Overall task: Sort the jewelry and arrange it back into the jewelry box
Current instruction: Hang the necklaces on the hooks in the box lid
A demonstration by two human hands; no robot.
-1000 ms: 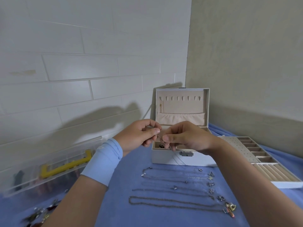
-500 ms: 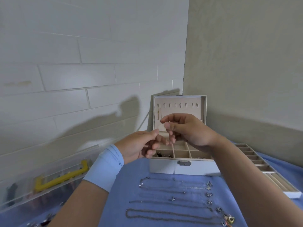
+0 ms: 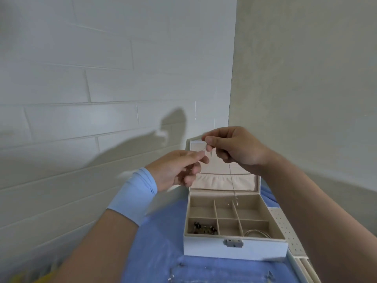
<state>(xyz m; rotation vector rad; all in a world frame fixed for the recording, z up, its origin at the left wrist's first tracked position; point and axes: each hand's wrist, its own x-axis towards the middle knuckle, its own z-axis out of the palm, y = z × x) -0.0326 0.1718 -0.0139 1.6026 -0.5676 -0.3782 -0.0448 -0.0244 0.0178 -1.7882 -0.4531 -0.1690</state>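
Above the open jewelry box (image 3: pixel 234 250), the right hand (image 3: pixel 236 149) pinches a thin chain (image 3: pixel 231 176) dangling toward its back compartments. The left hand (image 3: pixel 177 170) sits alongside, and I cannot tell whether it grips anything.

White jewelry box (image 3: pixel 234 250), beige-lined, on blue cloth (image 3: pixel 159 242); light-blue wristband (image 3: pixel 132 197)

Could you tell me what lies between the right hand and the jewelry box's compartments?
In the head view, a thin chain hangs from the right hand down toward the jewelry box; nothing else lies between them.
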